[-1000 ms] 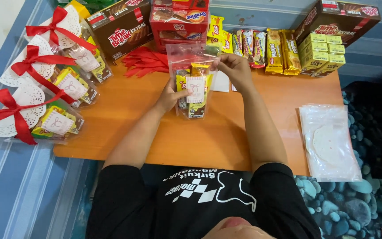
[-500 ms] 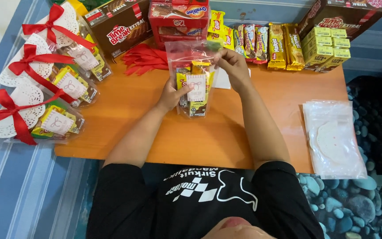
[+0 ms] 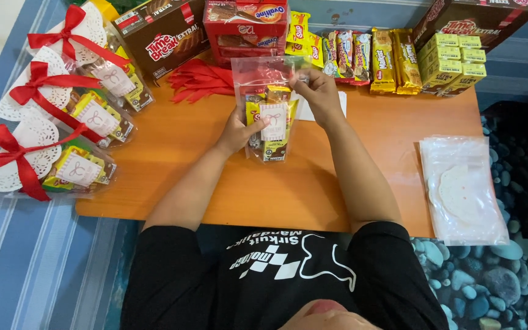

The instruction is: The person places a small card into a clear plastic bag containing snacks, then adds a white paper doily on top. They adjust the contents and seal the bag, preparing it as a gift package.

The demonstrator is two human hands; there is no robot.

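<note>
Clear bag [image 3: 268,116] of snacks, white tag in front, upright on desk [image 3: 215,183]. My left hand [image 3: 236,131] fingers grasp its side; right hand [image 3: 320,91] pinches the top.

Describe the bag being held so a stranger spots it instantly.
On the orange table, look at the middle, just before the row of snack boxes. There the left hand and right hand hold up a clear snack bag. Unlike the finished bags at the left edge, it has no red ribbon or doily.
</note>
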